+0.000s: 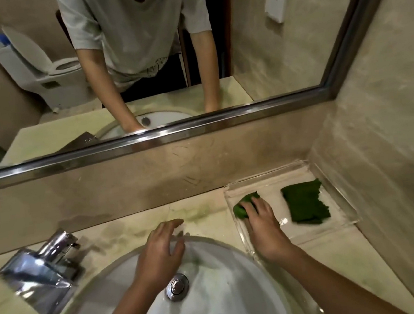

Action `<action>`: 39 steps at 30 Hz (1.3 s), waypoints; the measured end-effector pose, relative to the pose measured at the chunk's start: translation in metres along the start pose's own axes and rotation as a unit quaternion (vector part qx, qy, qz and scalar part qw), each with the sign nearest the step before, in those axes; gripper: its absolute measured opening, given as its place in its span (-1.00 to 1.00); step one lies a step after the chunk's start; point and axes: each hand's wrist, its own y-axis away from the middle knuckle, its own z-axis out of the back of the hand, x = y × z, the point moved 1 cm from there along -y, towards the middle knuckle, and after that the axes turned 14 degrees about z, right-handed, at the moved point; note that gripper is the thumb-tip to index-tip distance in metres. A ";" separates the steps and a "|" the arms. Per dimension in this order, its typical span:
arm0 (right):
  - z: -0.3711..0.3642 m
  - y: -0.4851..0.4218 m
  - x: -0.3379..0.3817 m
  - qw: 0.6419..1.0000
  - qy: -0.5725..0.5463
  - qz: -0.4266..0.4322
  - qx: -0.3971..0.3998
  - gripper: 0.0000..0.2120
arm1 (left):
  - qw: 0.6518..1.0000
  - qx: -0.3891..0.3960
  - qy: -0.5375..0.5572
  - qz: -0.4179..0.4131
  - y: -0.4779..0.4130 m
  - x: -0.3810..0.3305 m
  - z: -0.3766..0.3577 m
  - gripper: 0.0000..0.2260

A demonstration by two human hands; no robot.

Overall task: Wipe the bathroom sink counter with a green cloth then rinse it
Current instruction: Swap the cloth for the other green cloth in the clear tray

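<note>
A small bunched green cloth (244, 205) lies at the left end of a clear tray (345, 215) on the counter, right of the sink. My right hand (262, 224) rests on it with fingers closed over its near part. A second, larger green cloth (305, 204) lies flat at the tray's right end, untouched. My left hand (161, 251) hovers over the far rim of the white sink basin (223, 298), fingers spread, holding nothing. The beige counter (136, 228) behind the basin shows greenish stains.
A chrome faucet (41, 269) stands at the left of the basin, its spout pointing toward me. The chrome drain plug (177, 286) sits in the basin's middle. A mirror (139, 61) with a metal frame runs along the back wall. A tiled side wall (390, 137) closes the right.
</note>
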 end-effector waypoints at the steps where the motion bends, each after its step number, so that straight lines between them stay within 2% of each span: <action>1: 0.002 0.000 -0.001 1.000 -0.009 0.008 0.023 -0.46 | 1.000 0.001 0.001 0.003 -0.001 0.000 0.000 -0.47; 3: 0.009 0.002 -0.004 0.998 -0.043 0.015 0.039 -0.54 | 1.000 0.002 0.003 0.008 -0.002 0.001 0.000 -0.47; 5: 0.024 0.005 -0.013 0.998 -0.061 0.004 -0.011 -0.57 | 1.000 0.007 0.000 0.006 -0.003 -0.002 0.000 -0.47; 7: 0.042 0.008 -0.027 0.996 -0.027 -0.010 -0.082 -0.59 | 1.000 0.005 -0.012 -0.003 -0.004 -0.005 0.002 -0.49; 9: 0.059 0.009 -0.045 0.993 0.041 -0.030 -0.106 -0.61 | 1.000 -0.008 -0.021 -0.009 -0.007 -0.008 0.006 -0.50; 12: 0.070 0.006 -0.068 0.990 0.107 -0.088 -0.028 -0.53 | 1.000 -0.012 -0.017 0.001 -0.011 -0.013 0.009 -0.46; 14: 0.069 0.003 -0.075 0.987 0.109 -0.117 0.015 -0.47 | 1.000 -0.012 -0.020 -0.001 -0.013 -0.016 0.007 -0.45; 17: 0.064 0.002 -0.079 0.986 0.105 -0.131 0.019 -0.48 | 1.000 -0.002 -0.026 -0.004 -0.013 -0.017 0.003 -0.46; 23: 0.057 0.007 -0.072 0.994 0.042 -0.090 -0.050 -0.64 | 0.999 0.016 -0.031 0.006 -0.006 -0.012 -0.003 -0.65; 30: 0.067 0.016 -0.049 0.992 -0.017 -0.017 -0.124 -0.61 | 0.999 0.032 -0.028 0.000 0.015 -0.013 0.013 -0.48; 34: 0.072 0.024 0.000 0.988 -0.037 0.021 -0.147 -0.61 | 1.000 0.007 0.022 0.006 0.044 -0.016 0.039 -0.50; 39: 0.051 0.044 0.088 0.983 -0.065 0.096 -0.145 -0.59 | 0.998 -0.009 0.066 -0.014 0.084 0.015 0.082 -0.64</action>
